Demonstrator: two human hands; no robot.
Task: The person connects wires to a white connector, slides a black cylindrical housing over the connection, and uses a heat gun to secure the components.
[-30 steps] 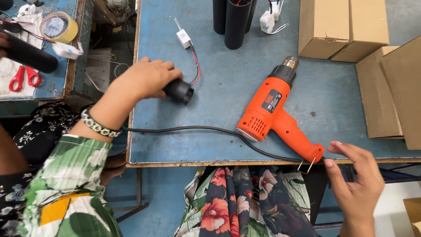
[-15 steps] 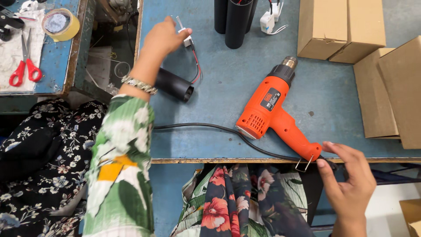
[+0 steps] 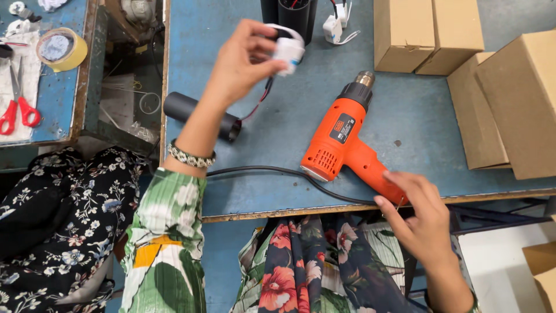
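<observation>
Left hand (image 3: 240, 61) lifted over the counter (image 3: 417, 122), fingers clamped on a small white wired module (image 3: 288, 52). Right hand (image 3: 420, 211) at the front edge, fingers apart, touching the orange heat gun (image 3: 344, 148) handle. Cardboard boxes (image 3: 509, 104) crowd right side; black tubes (image 3: 292, 14) cut off at top.

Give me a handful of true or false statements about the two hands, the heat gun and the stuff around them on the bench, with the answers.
1. The left hand holds a small white module with red and black wires. True.
2. The right hand grips the black tube. False: it touches the orange heat gun handle.
3. The heat gun stands upright. False: it lies on its side.
4. Cardboard boxes sit beyond the heat gun. True.
5. Red scissors lie on the side table. True.
</observation>
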